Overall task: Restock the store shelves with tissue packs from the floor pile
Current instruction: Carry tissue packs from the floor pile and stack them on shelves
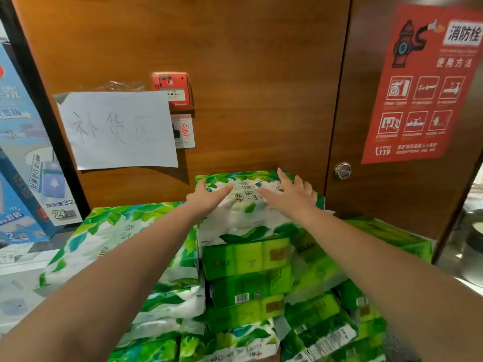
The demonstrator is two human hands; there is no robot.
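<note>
Paper sign (119, 129): taped to the wood panel, left.
Left hand (206, 195): fingers straight, resting on the top tissue pack's left edge.
Top tissue pack (243, 202): crowns the green pile (248, 283), against the panel.
Right hand (292, 190): fingers spread, flat on the pack.
Red poster (423, 84): far right.

Two hands (206, 195) (292, 190), one handwritten paper sign (119, 129), one red poster (423, 84), one door lock (342, 170)
</note>
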